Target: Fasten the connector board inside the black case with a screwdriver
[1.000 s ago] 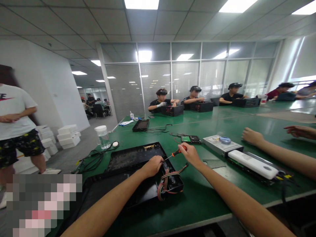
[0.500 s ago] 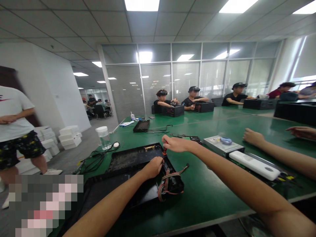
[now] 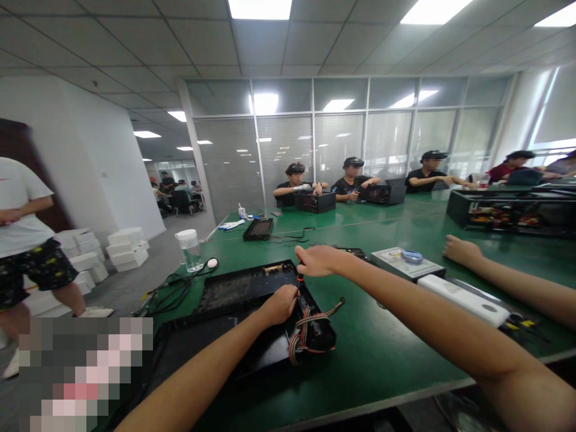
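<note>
My right hand [image 3: 318, 261] is closed around a screwdriver [image 3: 300, 277] with a red-orange handle, mostly hidden in the fingers. The screwdriver points down toward the front edge part of a black computer case [image 3: 321, 333]. Low beside its shaft, my left hand [image 3: 281, 305] is closed with its fingertips at the tip; what they pinch is hidden. A bundle of striped wires [image 3: 296, 348] hangs over the near end of the case. Behind it lies a black panel [image 3: 238, 286] with raised edges.
Left on the green table [image 3: 360, 366] stand a clear jar [image 3: 191, 255] and black cables [image 3: 173, 294]. To the right are a metal drive [image 3: 396, 262] with a blue tape roll [image 3: 411, 257] and a long white device [image 3: 461, 300]. Another person's hand [image 3: 463, 251] rests nearby; co-workers sit across.
My right hand has turned a little on the screwdriver, covering more of its handle. My left hand stays put. Across the table at right, a black case has shifted left, showing its inside.
</note>
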Available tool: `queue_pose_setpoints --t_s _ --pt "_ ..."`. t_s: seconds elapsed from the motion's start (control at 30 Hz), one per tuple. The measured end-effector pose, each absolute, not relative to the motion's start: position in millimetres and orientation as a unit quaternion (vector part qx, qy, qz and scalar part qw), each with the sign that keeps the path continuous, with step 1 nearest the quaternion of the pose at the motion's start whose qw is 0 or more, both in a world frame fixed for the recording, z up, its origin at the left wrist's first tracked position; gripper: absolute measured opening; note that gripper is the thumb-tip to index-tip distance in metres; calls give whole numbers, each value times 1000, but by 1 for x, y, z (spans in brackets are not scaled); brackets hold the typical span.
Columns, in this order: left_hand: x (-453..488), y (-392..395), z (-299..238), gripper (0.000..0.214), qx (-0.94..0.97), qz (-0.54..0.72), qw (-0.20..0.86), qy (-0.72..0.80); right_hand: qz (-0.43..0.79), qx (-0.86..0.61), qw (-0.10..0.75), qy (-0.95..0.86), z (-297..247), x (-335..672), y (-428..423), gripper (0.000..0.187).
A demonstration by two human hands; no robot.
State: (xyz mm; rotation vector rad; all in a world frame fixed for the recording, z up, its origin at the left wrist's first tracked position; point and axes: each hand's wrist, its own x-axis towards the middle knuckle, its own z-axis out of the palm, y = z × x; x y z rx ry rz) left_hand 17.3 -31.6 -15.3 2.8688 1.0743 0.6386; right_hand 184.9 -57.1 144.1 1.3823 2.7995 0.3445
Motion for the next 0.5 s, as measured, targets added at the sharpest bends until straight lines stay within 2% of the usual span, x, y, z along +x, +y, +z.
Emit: queue_pose_setpoints --t_s 0.07,0.2,0.33,0.4,0.5 --pt "17 -32 -16 12 917 206 4 341 98 410 4 907 143 185 -57 43" --pt "16 -32 -15 10 917 205 -1 343 131 459 -33 878 141 188 -57 52" --pt "17 -33 -14 11 917 206 -4 343 49 444 -52 893 129 200 -53 40" --pt "17 -34 -13 11 914 205 -6 349 45 479 -117 869 112 211 -49 41" --pt "17 -36 -12 12 911 203 -10 358 -39 516 -286 807 73 236 -36 41"
